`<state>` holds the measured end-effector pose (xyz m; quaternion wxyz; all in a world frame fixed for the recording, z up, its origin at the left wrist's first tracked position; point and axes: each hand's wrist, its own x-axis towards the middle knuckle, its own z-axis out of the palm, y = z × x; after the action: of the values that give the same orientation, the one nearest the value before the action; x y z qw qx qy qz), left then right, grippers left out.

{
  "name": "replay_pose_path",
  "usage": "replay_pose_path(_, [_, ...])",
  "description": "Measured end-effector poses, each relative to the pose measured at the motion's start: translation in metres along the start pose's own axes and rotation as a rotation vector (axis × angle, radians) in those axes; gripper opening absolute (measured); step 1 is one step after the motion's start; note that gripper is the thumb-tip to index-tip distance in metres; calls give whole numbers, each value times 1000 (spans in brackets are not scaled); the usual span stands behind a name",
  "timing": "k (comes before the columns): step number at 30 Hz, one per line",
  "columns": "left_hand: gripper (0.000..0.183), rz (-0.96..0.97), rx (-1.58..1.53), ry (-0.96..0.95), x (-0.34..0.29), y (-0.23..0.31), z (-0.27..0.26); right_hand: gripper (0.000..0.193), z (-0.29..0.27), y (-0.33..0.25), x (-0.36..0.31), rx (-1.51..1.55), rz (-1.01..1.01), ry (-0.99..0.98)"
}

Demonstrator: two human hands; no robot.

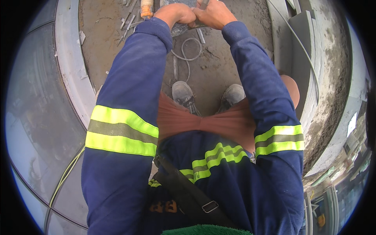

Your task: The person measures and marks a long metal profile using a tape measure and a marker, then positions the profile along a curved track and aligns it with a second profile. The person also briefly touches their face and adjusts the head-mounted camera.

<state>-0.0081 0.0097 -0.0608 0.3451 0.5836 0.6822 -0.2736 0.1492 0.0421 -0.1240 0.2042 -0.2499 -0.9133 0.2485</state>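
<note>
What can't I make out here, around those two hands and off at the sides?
All in the head view:
Left hand and right hand: most fingertips are hidden, tucked under the hands, so their exact grip is unclear.
Grey object under them: partly covered by the hands.
Orange cylinder: its far end is cut off by the upper edge.
Clutter, lower right: too small and warped near the rim.

You have one bare left hand, one bare right hand, one narrow grey piece, one orange-and-white cylinder, two long navy fabric sleeves, two dusty grey lace-up shoes, one black fabric strap and one rectangular metal buckle.
</note>
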Motion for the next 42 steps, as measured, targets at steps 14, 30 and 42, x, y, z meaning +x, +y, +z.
replay_pose_path(14, [56, -142, -87, 66, -12, 5, 6, 31, -19, -53, -29, 308, 625, 73])
replay_pose_path(30, [54, -126, -69, 93, -6, 3, 12, 31, -19, -57, -29, 300, 601, 94])
replay_pose_path(42, [47, -133, -128, 100, -12, -1, 11, 30, -16, -62, -27, 269, 549, 117])
